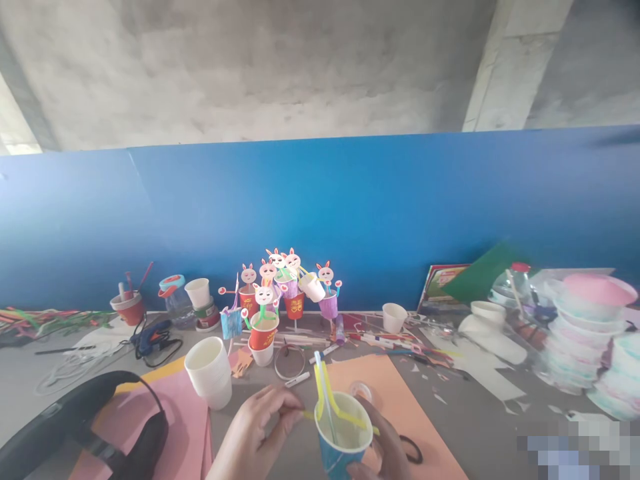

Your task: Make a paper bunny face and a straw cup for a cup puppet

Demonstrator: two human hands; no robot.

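A broad blue partition fills the middle of the frame, and below it runs the grey tabletop, busy with scraps, pens and paper. A sheet of orange paper lies lower right of centre, and here's the action, at its left edge!

Just left of centre stands the benchmark: a cluster of rabbit-faced cup figures, several showing coloured arms with round ends. They look complete, or nearly so.

Now the hands, bottom centre. The right hand wraps the far side of the blue cup, gripping it upright, mouth up. The left hand comes in from the other side, thumb and fingertips pinched on the end of a yellow strip at the rim.

And the score so far? Colour is on the cup, that's done. Yellow runs across inside, pokes out to both sides and rises above the rim beside a pale straw. Against that cluster, I'd call it partway: no rabbit face on top, no round ends on the yellow tips in view. Head and arm ends look outstanding, and the arms themselves seem the step in hand.
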